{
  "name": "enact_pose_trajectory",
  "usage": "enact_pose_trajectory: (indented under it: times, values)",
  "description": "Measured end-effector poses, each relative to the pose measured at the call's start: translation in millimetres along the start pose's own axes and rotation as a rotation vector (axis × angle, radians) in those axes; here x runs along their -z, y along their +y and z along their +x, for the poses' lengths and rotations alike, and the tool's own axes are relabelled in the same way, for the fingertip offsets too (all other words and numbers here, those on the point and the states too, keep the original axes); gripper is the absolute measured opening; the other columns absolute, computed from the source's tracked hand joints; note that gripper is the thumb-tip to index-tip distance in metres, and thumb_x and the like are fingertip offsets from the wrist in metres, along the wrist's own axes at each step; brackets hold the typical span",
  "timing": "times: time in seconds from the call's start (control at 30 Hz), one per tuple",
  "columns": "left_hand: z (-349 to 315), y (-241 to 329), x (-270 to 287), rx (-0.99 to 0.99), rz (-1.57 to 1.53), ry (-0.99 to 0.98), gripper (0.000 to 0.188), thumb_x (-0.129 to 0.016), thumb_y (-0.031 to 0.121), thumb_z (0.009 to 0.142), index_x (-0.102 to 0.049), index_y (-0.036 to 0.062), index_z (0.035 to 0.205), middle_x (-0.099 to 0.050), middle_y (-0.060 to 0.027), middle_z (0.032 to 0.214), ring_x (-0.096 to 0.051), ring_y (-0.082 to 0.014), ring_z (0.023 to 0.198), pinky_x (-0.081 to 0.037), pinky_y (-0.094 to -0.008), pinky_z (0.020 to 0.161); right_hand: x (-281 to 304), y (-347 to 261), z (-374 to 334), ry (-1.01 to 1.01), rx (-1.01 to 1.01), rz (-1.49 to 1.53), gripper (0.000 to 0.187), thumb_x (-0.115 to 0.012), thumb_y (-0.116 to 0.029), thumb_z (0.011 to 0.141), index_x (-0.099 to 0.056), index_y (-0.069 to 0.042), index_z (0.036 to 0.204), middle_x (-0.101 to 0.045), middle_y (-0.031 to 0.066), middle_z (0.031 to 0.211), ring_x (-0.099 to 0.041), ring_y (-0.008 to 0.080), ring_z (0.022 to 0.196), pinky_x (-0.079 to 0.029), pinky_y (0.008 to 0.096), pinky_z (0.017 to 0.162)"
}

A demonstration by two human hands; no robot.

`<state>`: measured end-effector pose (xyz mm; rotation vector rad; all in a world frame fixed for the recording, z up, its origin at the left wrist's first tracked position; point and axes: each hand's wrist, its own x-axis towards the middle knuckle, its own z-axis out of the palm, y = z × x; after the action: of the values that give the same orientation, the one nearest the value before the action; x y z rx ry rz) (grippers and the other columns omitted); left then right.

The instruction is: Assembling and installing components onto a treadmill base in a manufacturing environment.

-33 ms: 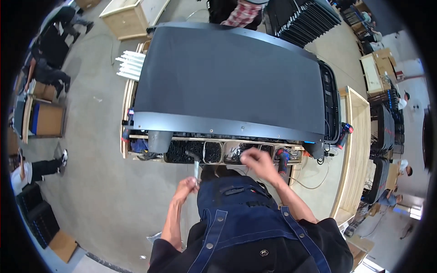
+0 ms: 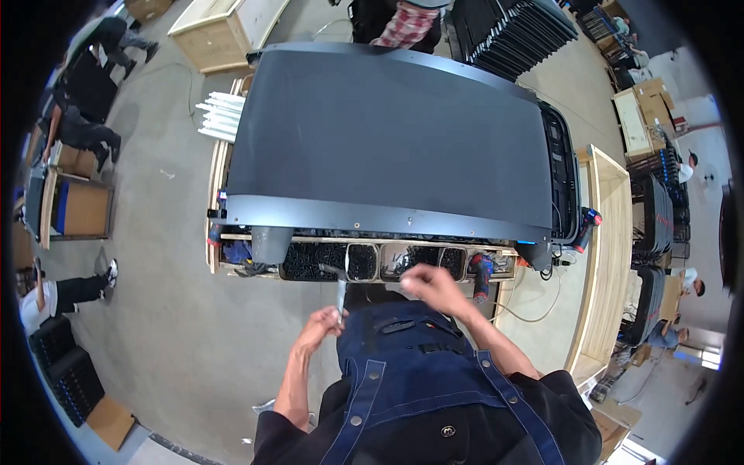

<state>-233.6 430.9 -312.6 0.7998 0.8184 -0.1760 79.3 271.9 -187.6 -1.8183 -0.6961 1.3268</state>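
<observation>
"So, what does the left hand have?"

"Its fingers are closed around the handle of a hammer-like tool, dark head uppermost, just below the frame's centre."

"And the right hand?"

"Right of the tool, by the parts bins, fingers bent; whether they pinch anything, one cannot tell."

"Above them?"

"A dark grey panel, filling the upper middle."

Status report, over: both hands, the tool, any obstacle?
Left hand holding hammer-like tool. Right hand near parts bins, grip unclear. Possible obstacle: power driver beside bins.
</observation>
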Motion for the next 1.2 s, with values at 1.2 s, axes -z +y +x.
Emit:
enact_pose_trajectory:
  times: [1.2]
  values:
    - [71,137,-121,-0.130,0.341,0.037,0.036,-0.061,0.034,0.105,-0.069,0.0044,0.124,-0.070,-0.0016,0.102,-0.062,-0.0093,0.088,-0.052,-0.0267,0.079,32,6,-2,0.601,0.121,0.240,0.034,-0.053,-0.032,0.110,-0.059,-0.002,0.121,-0.050,-0.0005,0.077,-0.047,0.0089,0.069,-0.042,0.0289,0.061]
